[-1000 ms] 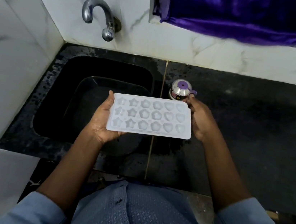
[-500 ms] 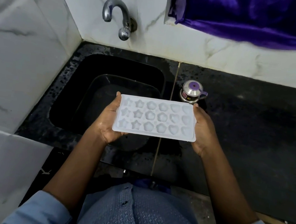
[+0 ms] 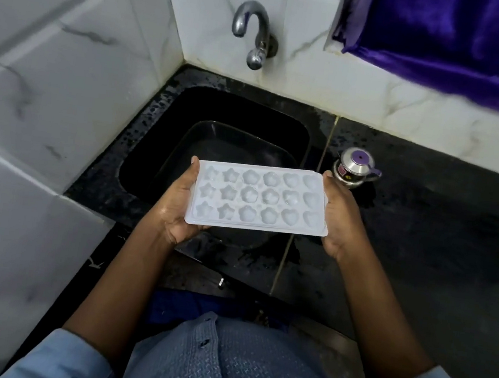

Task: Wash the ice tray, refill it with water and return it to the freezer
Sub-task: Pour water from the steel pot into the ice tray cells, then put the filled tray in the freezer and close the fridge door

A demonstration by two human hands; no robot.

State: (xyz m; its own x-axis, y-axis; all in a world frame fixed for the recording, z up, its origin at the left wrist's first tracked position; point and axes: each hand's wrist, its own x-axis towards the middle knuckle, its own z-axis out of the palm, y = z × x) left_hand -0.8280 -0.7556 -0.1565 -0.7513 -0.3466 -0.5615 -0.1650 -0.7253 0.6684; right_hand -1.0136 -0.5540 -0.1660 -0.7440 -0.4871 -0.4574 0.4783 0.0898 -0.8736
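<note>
White plastic ice tray (image 3: 259,198), with cups shaped as stars, flowers and hearts, is held level between the two hands, over the near edge of the black sink (image 3: 171,99). The left hand (image 3: 180,208) grips the left short end, with the thumb along the edge and the palm below. The right hand (image 3: 337,219) grips the right short end in the same way. The cups shine wet, but I cannot tell if they are full of water.

The curved chrome tap (image 3: 252,37) is well beyond the hands, and no water runs from it. A small steel pot with a purple lid (image 3: 355,168) stands on the black stone table (image 3: 440,245), just beyond the right thumb.

I judge the main danger is a tilt: the tray is shallow, so if one hand goes lower, water would spill out. Wet hands may also slip on the smooth plastic. A careless move of the right hand could knock the pot.
</note>
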